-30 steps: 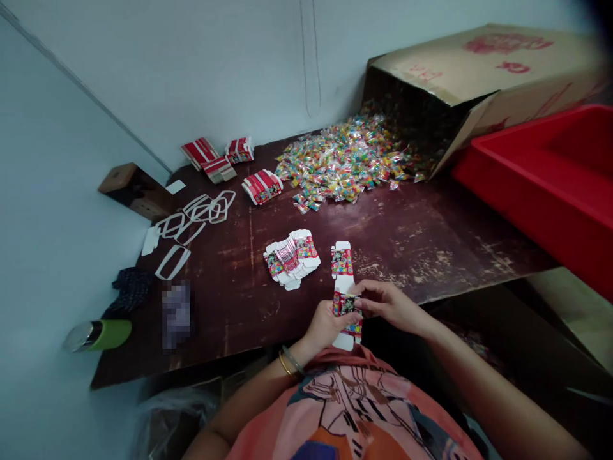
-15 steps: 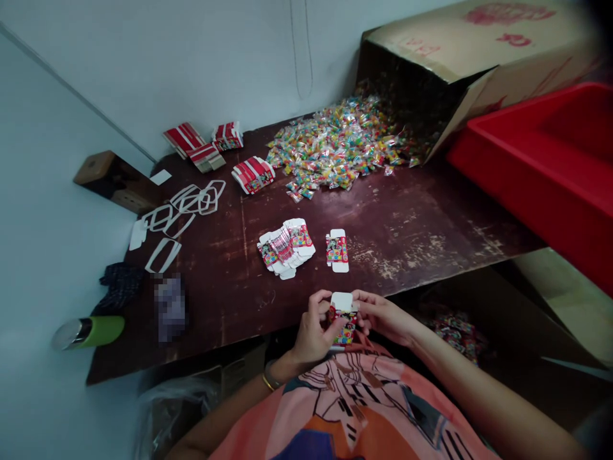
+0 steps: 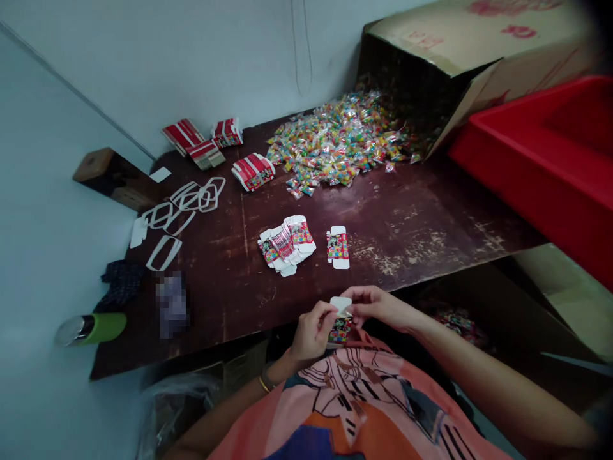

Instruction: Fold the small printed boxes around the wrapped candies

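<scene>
We count two hands (image 3: 313, 332) on one small printed carton (image 3: 340, 324); one flat carton (image 3: 338, 246) lying alone; one fanned stack of flat cartons (image 3: 286, 245); four red-striped bundles (image 3: 253, 172); one heap of wrapped sweets (image 3: 335, 142), too many to number; one cardboard box (image 3: 460, 51); one red bin (image 3: 541, 160); one green bottle (image 3: 90, 328).

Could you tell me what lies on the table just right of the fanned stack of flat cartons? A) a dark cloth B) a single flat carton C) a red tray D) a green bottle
B: a single flat carton lies alone right of the fanned stack.
</scene>
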A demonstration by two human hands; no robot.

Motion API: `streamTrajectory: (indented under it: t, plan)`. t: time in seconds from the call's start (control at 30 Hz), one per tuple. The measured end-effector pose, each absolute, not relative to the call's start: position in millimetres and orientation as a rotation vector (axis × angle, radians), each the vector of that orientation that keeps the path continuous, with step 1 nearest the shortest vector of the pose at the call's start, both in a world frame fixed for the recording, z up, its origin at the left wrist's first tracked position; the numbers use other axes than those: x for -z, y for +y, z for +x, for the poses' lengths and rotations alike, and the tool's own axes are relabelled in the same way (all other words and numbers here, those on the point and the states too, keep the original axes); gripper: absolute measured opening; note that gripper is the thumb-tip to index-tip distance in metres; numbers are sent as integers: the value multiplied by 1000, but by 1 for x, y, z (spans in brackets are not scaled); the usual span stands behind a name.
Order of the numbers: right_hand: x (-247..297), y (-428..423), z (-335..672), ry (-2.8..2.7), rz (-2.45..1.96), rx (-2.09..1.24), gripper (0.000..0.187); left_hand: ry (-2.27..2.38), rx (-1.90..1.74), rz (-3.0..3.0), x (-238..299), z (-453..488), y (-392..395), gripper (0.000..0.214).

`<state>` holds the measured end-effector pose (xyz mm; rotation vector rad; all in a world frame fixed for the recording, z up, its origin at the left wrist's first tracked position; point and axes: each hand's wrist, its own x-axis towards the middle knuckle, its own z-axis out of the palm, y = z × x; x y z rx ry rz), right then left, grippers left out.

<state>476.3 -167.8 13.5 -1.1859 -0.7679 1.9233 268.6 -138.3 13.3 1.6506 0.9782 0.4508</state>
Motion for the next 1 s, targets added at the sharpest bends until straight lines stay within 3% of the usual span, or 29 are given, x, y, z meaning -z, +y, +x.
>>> streamTrajectory:
  t: [0.07,0.2,0.3,0.4,0.53,0.77,1.0]
  plan:
    - [-12,-165,471,-851,-1249,-1893,28,1013,-448,1526,-17,270,-138,22]
    - [-18,-161,458,-1194,-1341,-1622,20,1016,-343,1086,-18,274,-129,54]
    - [-27,-160,451,-1459,-1309,-1382,24,1010,-268,865,-14,273,-119,58]
    - [-25,-160,448,-1466,-1326,-1377,33,1010,-242,742,-11,271,-113,60]
    - [-6,-155,450,-1378,-1399,-1431,24,967,-280,598,-11,266,-114,66]
    - [-5,-139,467,-1487,-1331,-1528,28,810,-300,706,-9,262,-122,95]
    - [-22,-141,473,-1816,-1192,-1321,24,762,-269,772,-1,262,-118,91]
